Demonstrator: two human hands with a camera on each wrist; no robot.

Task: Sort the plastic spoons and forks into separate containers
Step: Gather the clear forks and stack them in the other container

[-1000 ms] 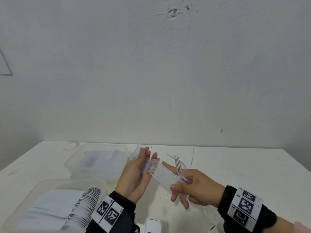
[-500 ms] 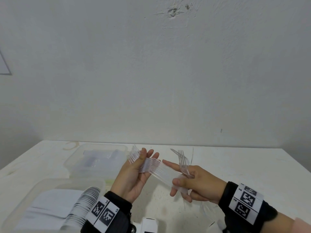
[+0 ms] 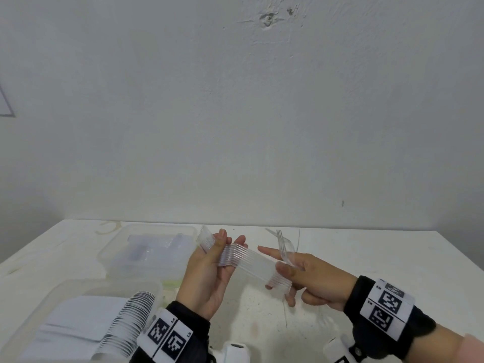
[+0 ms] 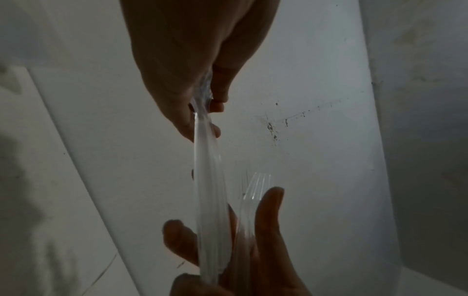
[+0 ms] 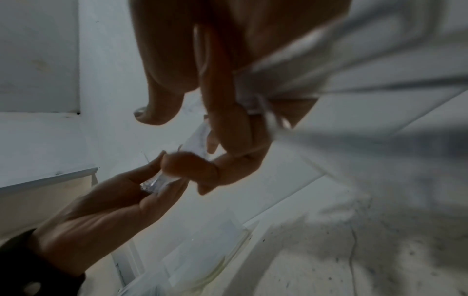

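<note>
A stack of clear plastic forks (image 3: 246,263) spans between both hands above the white table (image 3: 366,271). My left hand (image 3: 209,260) pinches the stack at its tine end, thumb on top; the left wrist view shows the stack (image 4: 207,180) edge-on. My right hand (image 3: 296,276) grips the handle ends of the stack with thumb and lower fingers. It also holds a single clear fork (image 3: 284,247) upright between its fingers, tines up; that single fork (image 4: 255,188) appears in the left wrist view too.
A clear container (image 3: 115,247) with clear cutlery stands at the left back of the table. A nearer clear container (image 3: 39,305) at the lower left holds a nested row of spoons (image 3: 125,326). A wall rises behind the table.
Both hands lifted the fork stack slightly. The single fork in the right hand swung from leaning over the stack to standing more upright.
</note>
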